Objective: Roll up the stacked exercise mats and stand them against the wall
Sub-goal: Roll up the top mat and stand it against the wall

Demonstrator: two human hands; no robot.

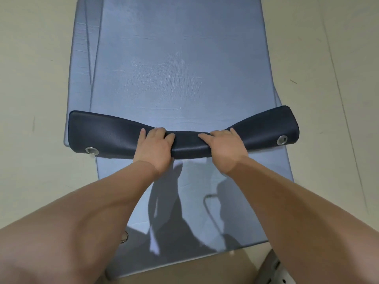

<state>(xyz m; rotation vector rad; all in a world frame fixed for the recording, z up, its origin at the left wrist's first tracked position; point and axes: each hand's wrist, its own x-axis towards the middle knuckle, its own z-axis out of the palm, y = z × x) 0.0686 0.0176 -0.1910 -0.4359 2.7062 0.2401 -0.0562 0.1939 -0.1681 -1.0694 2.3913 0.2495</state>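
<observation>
Several grey-blue exercise mats (184,58) lie stacked flat on the floor, running away from me. The near end of the top mat is folded over into a short dark navy roll (114,136) lying crosswise, with a metal eyelet near each end. My left hand (153,148) and my right hand (223,148) sit side by side on the roll's middle, fingers curled over its far edge and gripping it. The roll is squeezed thin between my hands and flares out at both ends.
Pale cream floor (34,78) surrounds the stack on both sides. A lower mat's edge (86,48) sticks out on the left, another (276,97) on the right. A grey perforated object (272,271) sits at the bottom right corner.
</observation>
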